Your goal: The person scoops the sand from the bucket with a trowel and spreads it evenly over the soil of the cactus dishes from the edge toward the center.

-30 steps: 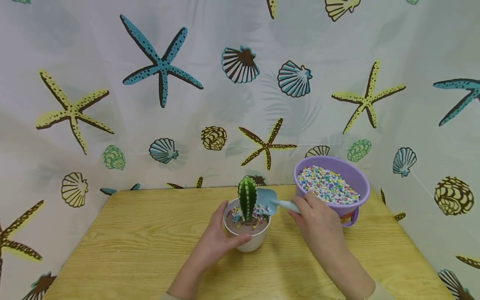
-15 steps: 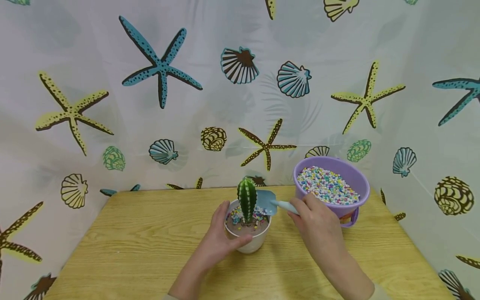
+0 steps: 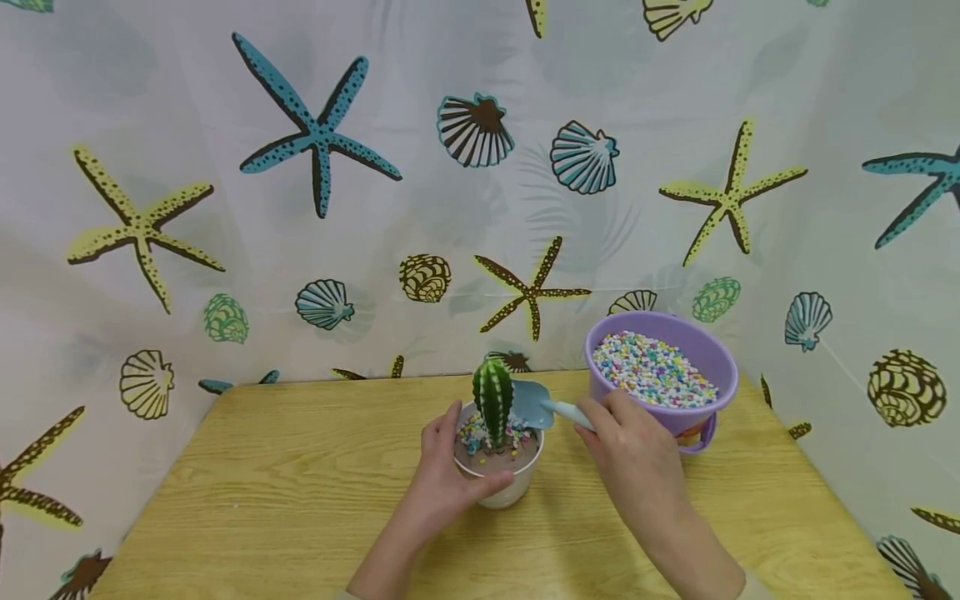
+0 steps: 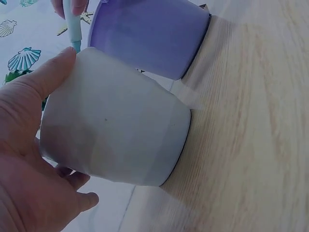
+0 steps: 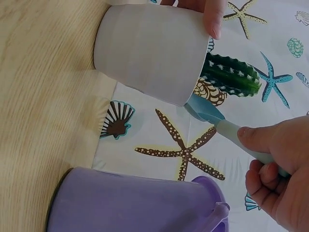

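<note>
A white flower pot stands on the table, holding an upright green cactus in brownish soil. Small multicoloured beads lie around the cactus base, mostly toward the back. My left hand grips the pot from its left, the thumb across the front near the rim, the other fingers around the far left side. My right hand holds a light blue toy shovel by its handle. The shovel's blade is at the pot's right rim, beside the cactus.
A purple bucket with many coloured beads stands at the back right of the wooden table, just beyond my right hand. A white curtain printed with starfish and shells hangs behind and along the sides.
The pot and my left hand have shifted slightly to the right. The shovel in my right hand stays at the pot's right rim, almost unmoved.
</note>
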Action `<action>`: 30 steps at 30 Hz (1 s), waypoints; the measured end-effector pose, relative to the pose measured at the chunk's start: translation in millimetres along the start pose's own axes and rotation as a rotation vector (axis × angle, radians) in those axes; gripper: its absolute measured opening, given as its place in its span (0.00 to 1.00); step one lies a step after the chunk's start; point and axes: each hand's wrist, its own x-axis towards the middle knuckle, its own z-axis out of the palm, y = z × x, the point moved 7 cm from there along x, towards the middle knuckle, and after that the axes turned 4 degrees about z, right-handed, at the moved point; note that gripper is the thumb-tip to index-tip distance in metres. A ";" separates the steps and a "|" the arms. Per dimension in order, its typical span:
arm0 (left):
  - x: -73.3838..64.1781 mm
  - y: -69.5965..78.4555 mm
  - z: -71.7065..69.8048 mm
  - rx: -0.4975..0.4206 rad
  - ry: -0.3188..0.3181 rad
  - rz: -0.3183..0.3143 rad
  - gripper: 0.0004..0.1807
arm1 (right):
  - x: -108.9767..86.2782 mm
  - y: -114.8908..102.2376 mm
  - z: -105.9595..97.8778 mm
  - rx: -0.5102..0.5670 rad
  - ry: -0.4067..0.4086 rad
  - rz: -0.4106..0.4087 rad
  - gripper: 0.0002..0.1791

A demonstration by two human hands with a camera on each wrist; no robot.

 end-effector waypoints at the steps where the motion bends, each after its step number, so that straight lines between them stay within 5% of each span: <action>1: -0.1 0.0 0.2 -0.003 -0.009 -0.001 0.71 | -0.1 -0.1 -0.1 -0.001 0.004 -0.001 0.21; 7: -0.9 1.2 -0.3 -0.034 -0.071 -0.004 0.70 | -1.7 -0.7 -0.4 -0.014 0.023 -0.005 0.22; 17: -0.7 4.5 2.4 0.004 -0.022 -0.012 0.73 | -4.0 -2.4 -1.5 -0.015 0.054 -0.011 0.23; 30: 5.6 7.5 -2.4 0.068 -0.121 0.045 0.73 | -2.8 1.1 -9.2 -0.011 0.060 0.011 0.22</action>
